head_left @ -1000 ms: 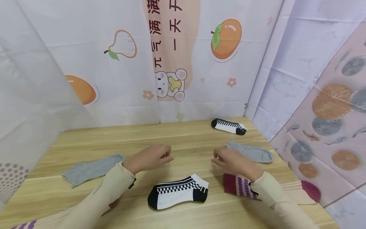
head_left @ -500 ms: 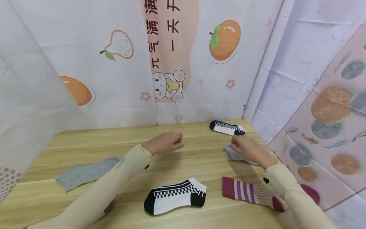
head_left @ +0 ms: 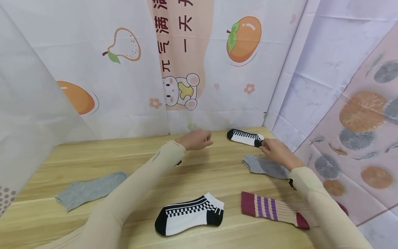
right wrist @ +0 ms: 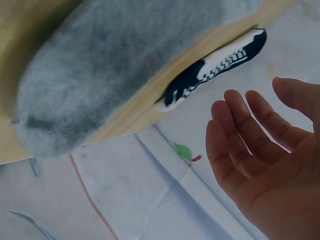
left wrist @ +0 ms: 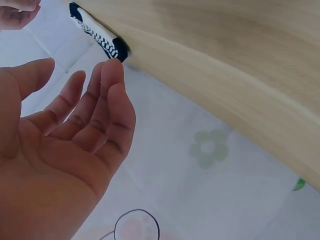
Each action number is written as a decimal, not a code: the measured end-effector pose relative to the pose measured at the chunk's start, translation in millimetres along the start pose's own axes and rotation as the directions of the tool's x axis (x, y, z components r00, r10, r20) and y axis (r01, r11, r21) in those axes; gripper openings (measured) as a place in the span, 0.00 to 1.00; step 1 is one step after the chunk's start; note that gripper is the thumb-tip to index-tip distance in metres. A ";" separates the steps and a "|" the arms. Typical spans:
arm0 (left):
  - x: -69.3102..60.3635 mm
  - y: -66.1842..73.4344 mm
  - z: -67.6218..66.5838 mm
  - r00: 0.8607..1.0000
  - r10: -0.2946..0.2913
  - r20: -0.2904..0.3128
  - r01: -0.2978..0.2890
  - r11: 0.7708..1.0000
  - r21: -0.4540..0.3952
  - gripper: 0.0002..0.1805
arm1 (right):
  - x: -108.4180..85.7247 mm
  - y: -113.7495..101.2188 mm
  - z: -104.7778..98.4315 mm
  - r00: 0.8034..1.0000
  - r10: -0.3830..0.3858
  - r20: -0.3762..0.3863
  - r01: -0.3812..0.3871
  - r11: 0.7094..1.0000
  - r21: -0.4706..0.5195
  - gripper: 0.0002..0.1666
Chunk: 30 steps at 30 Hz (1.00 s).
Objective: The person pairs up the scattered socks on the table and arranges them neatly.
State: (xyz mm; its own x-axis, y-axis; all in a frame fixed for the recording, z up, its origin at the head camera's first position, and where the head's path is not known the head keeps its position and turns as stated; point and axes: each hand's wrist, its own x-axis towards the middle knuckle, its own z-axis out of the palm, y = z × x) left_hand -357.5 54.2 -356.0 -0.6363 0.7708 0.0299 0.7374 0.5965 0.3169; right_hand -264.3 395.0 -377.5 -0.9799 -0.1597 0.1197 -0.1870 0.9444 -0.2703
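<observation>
A black-and-white checkered ankle sock (head_left: 244, 137) lies at the table's back right. My right hand (head_left: 278, 152) hovers by its cuff end, over the right grey sock (head_left: 265, 167). In the right wrist view, the fingers of that hand (right wrist: 260, 150) are loosely bent, holding nothing, with a gap to the checkered sock (right wrist: 215, 65). My left hand (head_left: 197, 139) is above the back of the table, left of the same sock. Its relaxed fingers (left wrist: 112, 110) hold nothing in the left wrist view.
Near the front lies another checkered ankle sock (head_left: 189, 214). To its right is a maroon-and-cream sock with purple stripes (head_left: 273, 209), next to another sock mostly hidden by my right sleeve. A grey sock (head_left: 91, 189) lies left. Printed curtains (head_left: 130, 103) border the table (head_left: 217, 173).
Both hands have moved forward across the table and somewhat right, towards the far checkered sock. The socks lie where they were. The head view has shifted slightly.
</observation>
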 end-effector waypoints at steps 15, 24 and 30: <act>87.0 28.1 3.2 0.993 -0.116 0.011 0.116 0.992 0.041 0.09 | 38.9 46.2 2.9 0.994 0.112 0.002 -0.112 0.993 -0.034 0.17; 127.4 35.7 15.5 0.984 -0.177 0.020 0.173 0.975 0.140 0.11 | 54.8 52.5 11.5 0.987 0.161 0.024 -0.161 0.987 -0.030 0.19; 144.2 23.6 32.6 0.974 -0.225 0.009 0.222 0.965 0.137 0.13 | 66.8 53.3 11.2 0.983 0.176 0.054 -0.174 0.984 -0.037 0.22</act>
State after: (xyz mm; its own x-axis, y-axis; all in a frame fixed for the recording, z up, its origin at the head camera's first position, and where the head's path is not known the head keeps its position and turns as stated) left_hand -424.5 186.7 -375.1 -0.7839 0.6189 -0.0505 0.6020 0.7774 0.1825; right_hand -340.6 431.5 -394.6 -0.9998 -0.0060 0.0187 -0.0105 0.9677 -0.2518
